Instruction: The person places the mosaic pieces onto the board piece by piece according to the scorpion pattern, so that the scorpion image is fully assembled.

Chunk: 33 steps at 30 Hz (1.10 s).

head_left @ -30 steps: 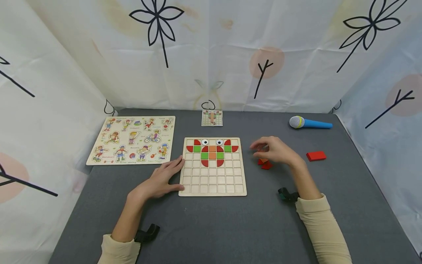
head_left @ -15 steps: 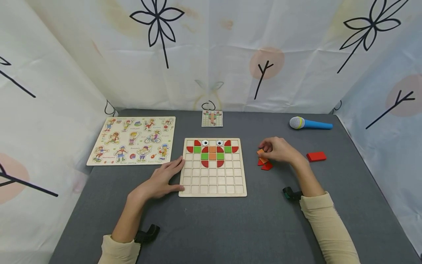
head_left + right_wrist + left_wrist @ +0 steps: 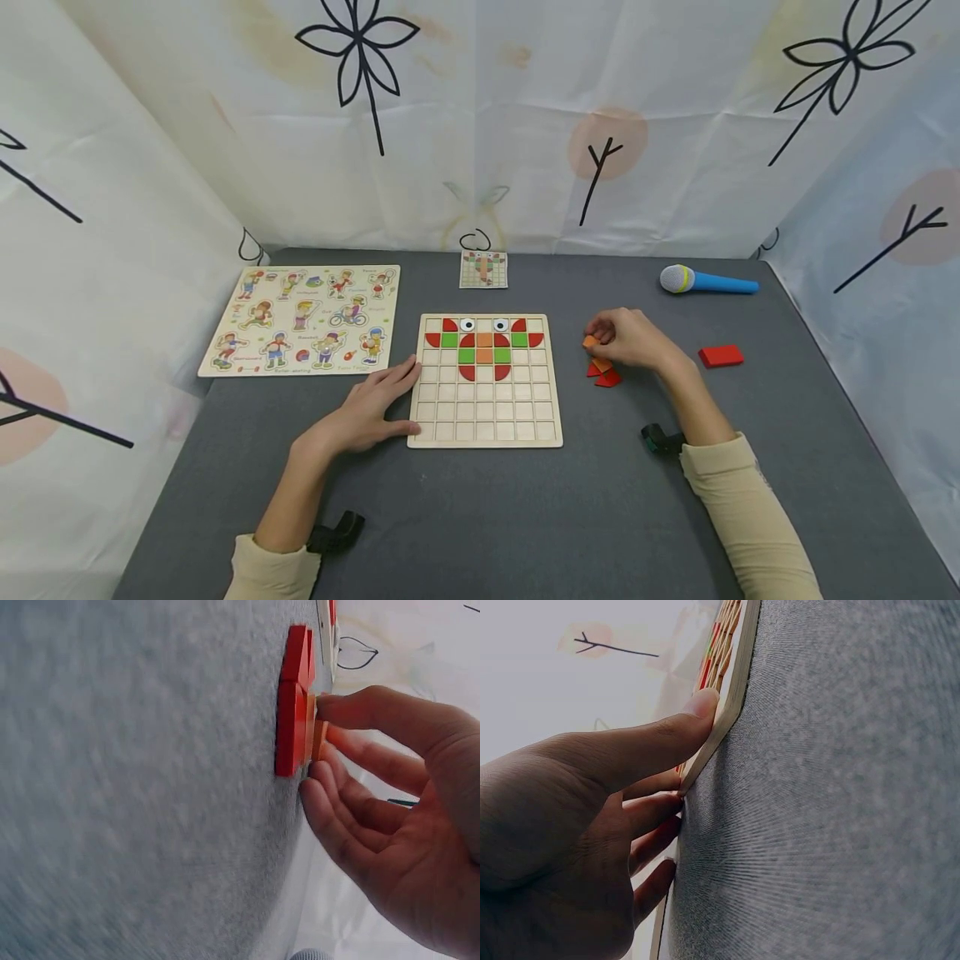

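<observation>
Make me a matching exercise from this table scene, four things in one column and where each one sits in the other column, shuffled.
Things:
1. blue toy microphone
2. flat red rectangular block
3. wooden picture puzzle board with cartoon children
4. small orange wooden tile

Places:
A. far left of the grey table
B. pinched in the right hand's fingers
C. far right, near the curtain
D. lying alone to the right of the right hand

Pairs: 1-C, 2-D, 3-A, 4-B
</observation>
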Available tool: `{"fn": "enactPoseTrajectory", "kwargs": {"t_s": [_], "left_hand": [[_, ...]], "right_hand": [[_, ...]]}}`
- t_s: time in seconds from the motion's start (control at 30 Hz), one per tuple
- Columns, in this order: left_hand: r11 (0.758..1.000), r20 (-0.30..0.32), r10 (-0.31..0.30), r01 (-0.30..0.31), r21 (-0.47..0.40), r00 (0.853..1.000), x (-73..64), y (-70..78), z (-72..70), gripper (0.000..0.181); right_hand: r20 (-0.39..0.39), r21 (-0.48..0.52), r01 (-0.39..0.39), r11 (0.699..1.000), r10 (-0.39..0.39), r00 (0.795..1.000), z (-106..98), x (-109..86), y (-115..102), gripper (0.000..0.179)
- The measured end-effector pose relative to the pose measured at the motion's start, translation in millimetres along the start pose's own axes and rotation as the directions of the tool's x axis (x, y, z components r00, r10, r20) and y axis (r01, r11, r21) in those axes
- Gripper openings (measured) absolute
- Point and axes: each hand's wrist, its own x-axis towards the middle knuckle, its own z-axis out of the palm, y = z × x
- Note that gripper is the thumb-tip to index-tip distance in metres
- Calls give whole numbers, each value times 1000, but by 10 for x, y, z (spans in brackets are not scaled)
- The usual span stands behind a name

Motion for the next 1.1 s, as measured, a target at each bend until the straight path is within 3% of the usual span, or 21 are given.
{"fn": "enactPoseTrajectory", "kwargs": {"t_s": [0.3, 0.67, 0.87, 1.1], "left_hand": [[1000, 0, -3, 3, -1, 1000, -1, 1, 7, 99], [1000, 8, -7, 7, 0, 1000, 9, -10, 12, 99], [1000, 7, -8, 8, 3, 1000, 8, -20, 11, 98], [1000, 0, -3, 3, -3, 1000, -1, 2, 2, 98]], "right_hand": [[-31, 103, 101, 989, -98, 995, 152, 4, -171, 22], [10, 175, 261, 950, -266, 964, 412, 94, -622, 25], [74, 159, 307, 938, -322, 944, 515, 214, -861, 24], [134, 44, 392, 919, -395, 909, 628, 334, -1095, 19]]}}
